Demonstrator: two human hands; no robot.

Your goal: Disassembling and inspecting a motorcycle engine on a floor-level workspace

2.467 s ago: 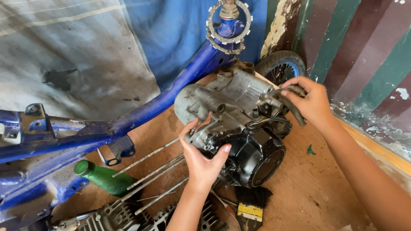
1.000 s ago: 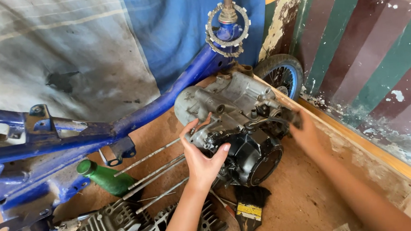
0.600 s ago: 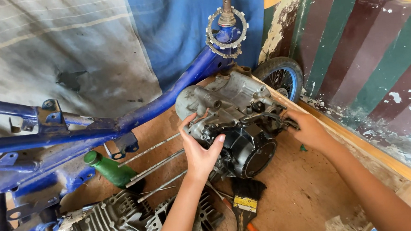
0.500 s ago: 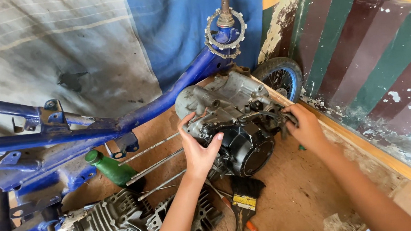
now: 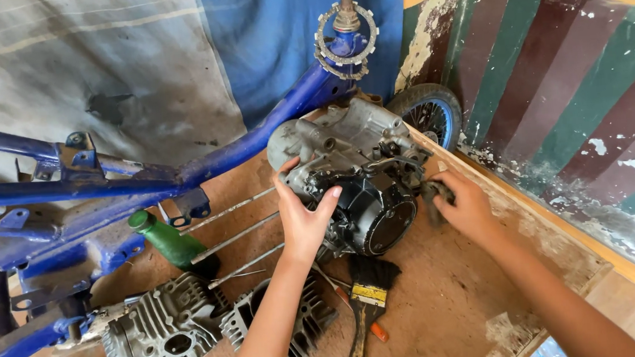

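Left hand (image 5: pixel 304 221) lies flat and open on the grey and black metal engine (image 5: pixel 351 172); right hand (image 5: pixel 464 203) grips a dark rag (image 5: pixel 432 194) at its right side.

Grey-and-black engine (image 5: pixel 355 175); blue frame (image 5: pixel 144 177); green bottle (image 5: pixel 171 243); wall (image 5: pixel 552 84) striped green, maroon; yellow-banded brush (image 5: pixel 368 299).
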